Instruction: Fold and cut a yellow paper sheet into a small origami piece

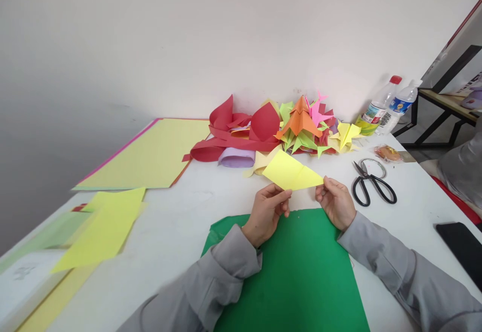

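Both my hands hold a folded yellow paper (289, 172), a pointed triangular shape, lifted a little above the white table (181, 211). My left hand (265, 214) pinches its lower edge near the middle. My right hand (335, 202) pinches its right tip. Under my hands lies a green sheet (297, 277) flat on the table. Grey sleeves cover both my forearms.
A heap of folded coloured paper shapes (286, 131) lies against the wall. Black scissors (371, 184) lie right of my hands, two plastic bottles (387, 106) behind them. Large yellow sheets (150, 153) and loose yellow paper (105, 226) lie at the left. A dark phone (461, 246) rests at the right edge.
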Motion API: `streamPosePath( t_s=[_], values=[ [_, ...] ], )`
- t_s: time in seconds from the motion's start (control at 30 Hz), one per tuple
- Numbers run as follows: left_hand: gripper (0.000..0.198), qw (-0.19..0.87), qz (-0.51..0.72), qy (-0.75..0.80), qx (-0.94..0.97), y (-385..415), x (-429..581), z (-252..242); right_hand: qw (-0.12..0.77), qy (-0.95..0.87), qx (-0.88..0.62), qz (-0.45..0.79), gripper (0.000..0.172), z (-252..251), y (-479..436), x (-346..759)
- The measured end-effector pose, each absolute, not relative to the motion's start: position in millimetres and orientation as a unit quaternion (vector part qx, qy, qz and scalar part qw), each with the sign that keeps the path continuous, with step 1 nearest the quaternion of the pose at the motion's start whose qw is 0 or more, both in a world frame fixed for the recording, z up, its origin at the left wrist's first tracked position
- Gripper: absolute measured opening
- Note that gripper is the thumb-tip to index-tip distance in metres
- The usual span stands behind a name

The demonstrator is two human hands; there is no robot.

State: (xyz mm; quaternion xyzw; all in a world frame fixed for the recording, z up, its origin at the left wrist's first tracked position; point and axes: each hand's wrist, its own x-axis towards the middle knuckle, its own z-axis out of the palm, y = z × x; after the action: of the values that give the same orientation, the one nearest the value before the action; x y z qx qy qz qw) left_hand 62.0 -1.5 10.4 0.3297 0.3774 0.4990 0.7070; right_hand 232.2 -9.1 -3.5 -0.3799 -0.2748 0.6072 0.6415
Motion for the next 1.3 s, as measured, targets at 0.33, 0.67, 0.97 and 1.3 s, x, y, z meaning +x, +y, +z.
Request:
streamPosePath(
  t_s=[0.33,0.67,0.97,1.3],
  values=[
    [0.024,0.691,0.478,0.365,0.401,-5,64,7,0.569,-0.405,-0.425,0.576,0.024,1,-17,227],
    [0.032,0.668,0.437,0.343,0.494,-9,66,6,0.509,-0.479,-0.441,0.563,0.023,-3,-20,228],
    [0.028,0.683,0.465,0.369,0.426,-7,67,9,0.605,-0.305,-0.421,0.604,0.032,4,-15,226],
    [0.026,0.691,0.472,0.376,0.399,-5,65,6,0.651,-0.249,-0.375,0.611,0.028,-3,-9,231]
  ],
)
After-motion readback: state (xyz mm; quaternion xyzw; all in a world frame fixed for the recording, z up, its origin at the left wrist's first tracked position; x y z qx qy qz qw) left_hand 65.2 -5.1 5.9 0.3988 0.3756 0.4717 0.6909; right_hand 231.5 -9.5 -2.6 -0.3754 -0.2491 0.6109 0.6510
